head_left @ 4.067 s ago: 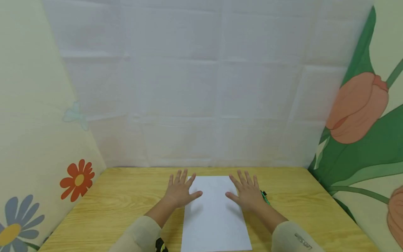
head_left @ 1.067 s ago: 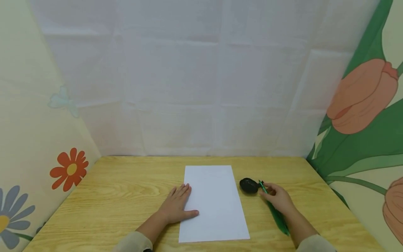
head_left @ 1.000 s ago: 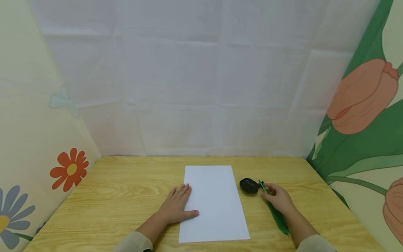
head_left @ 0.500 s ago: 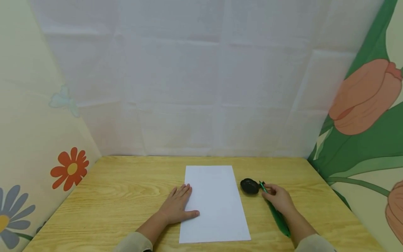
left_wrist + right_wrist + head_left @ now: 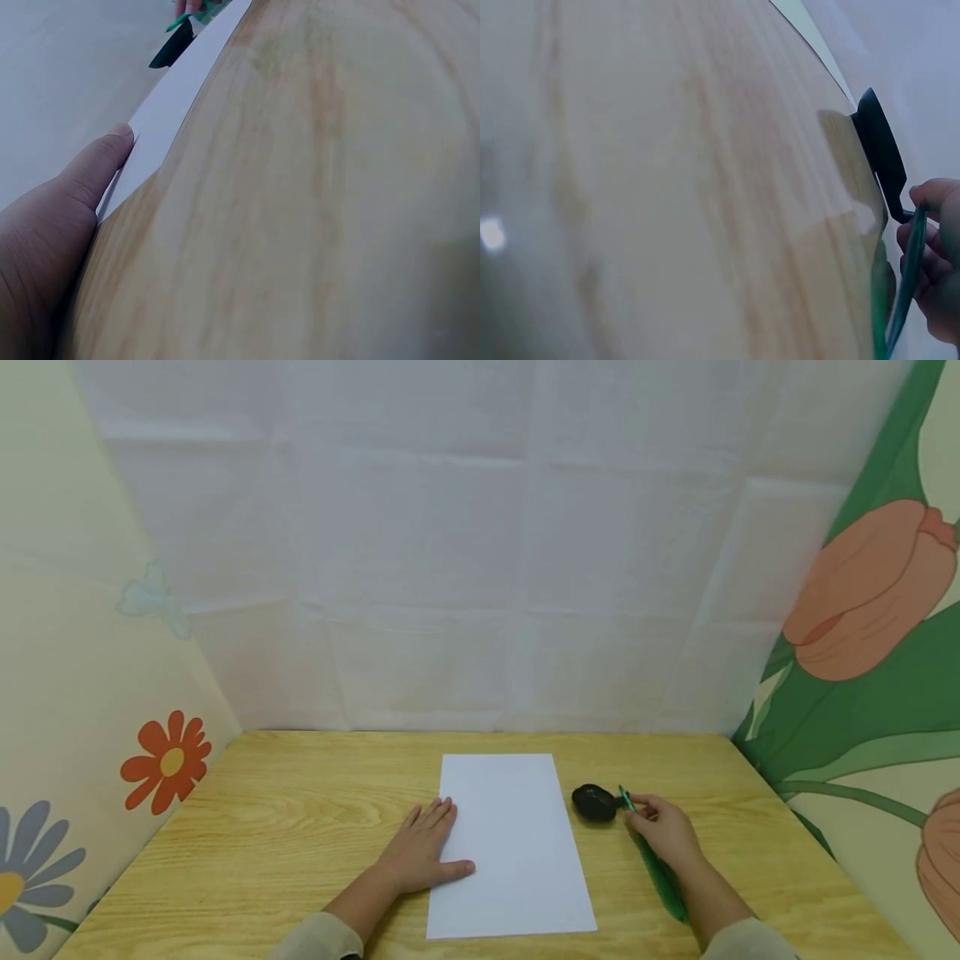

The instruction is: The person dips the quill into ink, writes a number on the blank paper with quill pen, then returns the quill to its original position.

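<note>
A sheet of white paper (image 5: 510, 860) lies on the wooden table. My left hand (image 5: 420, 852) rests flat on its left edge, fingers straight and thumb stretched over the sheet. To the right of the paper is a glossy black oval, spoon-like piece (image 5: 594, 802) with a thin neck. Beside that neck runs a long green strip (image 5: 662, 881), pointed at its far tip and broader near me. My right hand (image 5: 667, 835) pinches the strip near this tip between thumb and fingers. Whether black and green parts are joined, I cannot tell; the fingers hide the meeting place.
The wooden table (image 5: 300, 810) reaches back to a white creased cloth (image 5: 420, 568). Flower-printed panels stand on both sides, with a red flower (image 5: 172, 762) at the left and a tulip (image 5: 862, 593) at the right.
Both hands were spread above the paper about four seconds ago. Since then the left has come down on the sheet's edge and the right has moved right and taken hold of the green strip.
</note>
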Available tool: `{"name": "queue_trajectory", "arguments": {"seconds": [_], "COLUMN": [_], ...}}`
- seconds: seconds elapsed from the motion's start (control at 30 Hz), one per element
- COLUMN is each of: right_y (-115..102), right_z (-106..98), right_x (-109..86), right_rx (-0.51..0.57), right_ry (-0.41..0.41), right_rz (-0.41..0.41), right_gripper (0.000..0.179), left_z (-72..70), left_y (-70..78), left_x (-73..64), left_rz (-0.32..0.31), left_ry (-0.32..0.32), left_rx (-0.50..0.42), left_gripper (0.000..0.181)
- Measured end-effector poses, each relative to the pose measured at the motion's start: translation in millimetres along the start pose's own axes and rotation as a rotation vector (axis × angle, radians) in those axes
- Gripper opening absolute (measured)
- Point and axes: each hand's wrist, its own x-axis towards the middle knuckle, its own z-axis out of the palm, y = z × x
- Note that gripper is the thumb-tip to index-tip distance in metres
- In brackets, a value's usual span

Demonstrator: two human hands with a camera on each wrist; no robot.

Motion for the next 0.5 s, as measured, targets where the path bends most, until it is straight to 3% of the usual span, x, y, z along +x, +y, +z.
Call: {"name": "queue_trajectory", "arguments": {"seconds": [0.5], "right_y": [-18], "right_z": [1], "right_x": [-4.3], "right_rx": [0.068], "right_ry": [0.020], "right_rz": [-0.027], "right_gripper": [0.036], "left_z": [0.0], "left_y": [-0.3], "left_x": [0.1], "left_rz": [-0.001], "left_ry": [-0.011], "left_rx": [0.002], "left_gripper": [0.101]}}
